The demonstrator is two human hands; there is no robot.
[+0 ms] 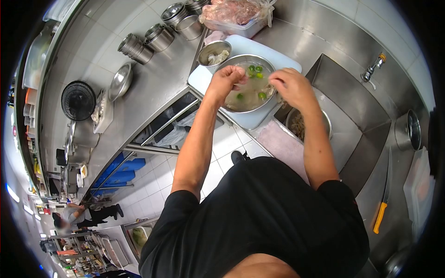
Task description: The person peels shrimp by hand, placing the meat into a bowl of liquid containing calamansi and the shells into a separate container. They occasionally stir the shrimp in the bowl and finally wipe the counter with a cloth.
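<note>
Both of my hands are over a large metal bowl [245, 105] of cloudy liquid with several green citrus pieces [262, 95] in it. At the bowl's left side, my left hand [227, 81] has its fingers pinched together; whatever they hold is too small to make out. My right hand [291, 87] is at the bowl's right edge, fingers curled and pressed together, their contents hidden. The bowl stands on a white cutting board [278, 59]. A smaller metal bowl [214, 53] with pale pieces in it stands just behind and left of the large one.
A sink [354, 92] with a container of pale food [299, 125] is at the right. Farther right lies a yellow-handled knife [381, 217]. A tub of bagged meat [236, 18] stands at the back, metal containers [160, 38] at the left. Another person [83, 215] stands far off, lower left.
</note>
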